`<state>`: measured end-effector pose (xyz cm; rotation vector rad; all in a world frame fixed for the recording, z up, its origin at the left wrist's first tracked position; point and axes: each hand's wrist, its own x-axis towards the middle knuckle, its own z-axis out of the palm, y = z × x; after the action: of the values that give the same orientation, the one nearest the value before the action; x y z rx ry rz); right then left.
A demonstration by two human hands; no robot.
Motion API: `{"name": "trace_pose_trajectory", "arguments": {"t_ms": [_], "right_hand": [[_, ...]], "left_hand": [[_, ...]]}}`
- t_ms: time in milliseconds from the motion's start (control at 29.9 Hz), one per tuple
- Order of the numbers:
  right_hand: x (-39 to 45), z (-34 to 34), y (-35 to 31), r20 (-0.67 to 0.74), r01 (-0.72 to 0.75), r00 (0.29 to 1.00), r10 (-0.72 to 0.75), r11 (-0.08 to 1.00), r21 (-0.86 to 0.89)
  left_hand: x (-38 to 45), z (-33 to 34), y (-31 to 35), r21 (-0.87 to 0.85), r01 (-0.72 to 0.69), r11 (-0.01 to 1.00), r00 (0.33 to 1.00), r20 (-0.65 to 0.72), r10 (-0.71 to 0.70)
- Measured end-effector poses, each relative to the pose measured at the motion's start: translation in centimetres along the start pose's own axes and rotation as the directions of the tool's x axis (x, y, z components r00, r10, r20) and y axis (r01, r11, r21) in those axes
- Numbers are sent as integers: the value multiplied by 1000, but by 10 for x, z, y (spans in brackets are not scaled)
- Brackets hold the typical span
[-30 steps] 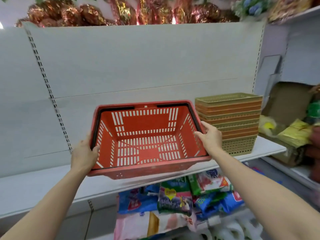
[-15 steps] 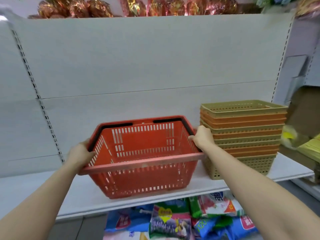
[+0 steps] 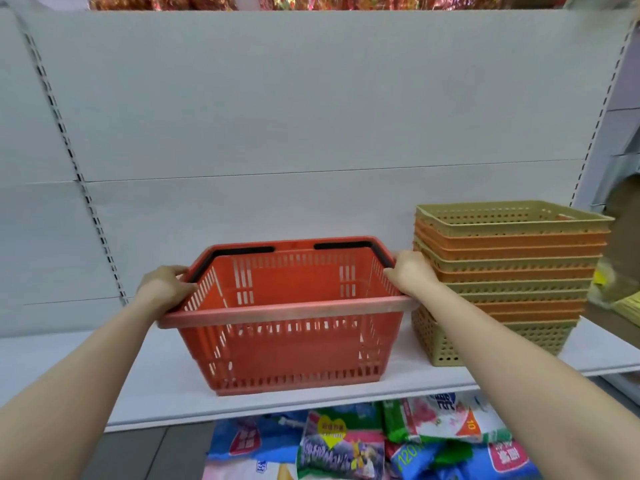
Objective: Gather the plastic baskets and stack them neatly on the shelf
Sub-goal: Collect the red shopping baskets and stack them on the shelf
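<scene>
A red slotted shopping basket (image 3: 294,344) with black handles folded down stands upright on the white shelf (image 3: 152,386). My left hand (image 3: 165,289) grips its left rim and my right hand (image 3: 408,275) grips its right rim. Close to its right stands a nested stack of tan and orange perforated baskets (image 3: 509,271), which my right forearm partly hides. A narrow gap separates the red basket from the stack.
The white back panel (image 3: 311,116) rises behind the shelf. Colourful packets (image 3: 363,441) fill the level below. Shiny wrapped goods (image 3: 311,1) line the top shelf. Cardboard and yellow items (image 3: 623,292) sit at the far right.
The red basket went from tilted in the air down onto the shelf, where it now stands level. Both hands kept their grip on its rims.
</scene>
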<state>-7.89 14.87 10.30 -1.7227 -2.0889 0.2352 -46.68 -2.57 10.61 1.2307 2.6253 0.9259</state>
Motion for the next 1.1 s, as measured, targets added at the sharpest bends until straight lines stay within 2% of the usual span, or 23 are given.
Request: {"name": "trace_pose_trajectory", "arguments": {"t_ms": [100,200,301,434,601,835,1002,1069,1102], "right_hand": [[-15,-6,-10,-237,96,962,-135,981,-167],[-34,-12,-22,-432,277,833,-347,936,-218],[-63,-11,-44,-496,432,735,-461,883,-181],[-116,0,-85,-519,535,679,-520,834,-135],[-196,24,-134,-552,612,632,-543,787,-73],[-324,91,-219,-512,689,627,-588,725,11],[-416,147,-289,-435,743,633,-640,660,109],[-452,171,-317,-385,747,642,-663,654,119],[-478,190,-343,-353,774,622,-698,617,143]], "left_hand": [[-6,-5,-4,66,-42,997,990,-130,50],[-24,-13,-2,156,-182,971,931,-289,221],[-55,-24,-1,256,-341,905,825,-380,418],[-100,-38,-26,402,-453,796,680,-421,600],[-152,-57,-97,453,-473,756,631,-424,649],[-241,-122,-249,509,-371,777,701,-395,594],[-308,-162,-364,484,-224,846,827,-365,428],[-342,-172,-411,484,-172,858,848,-370,379],[-364,-182,-448,480,-92,873,883,-366,294]]}}
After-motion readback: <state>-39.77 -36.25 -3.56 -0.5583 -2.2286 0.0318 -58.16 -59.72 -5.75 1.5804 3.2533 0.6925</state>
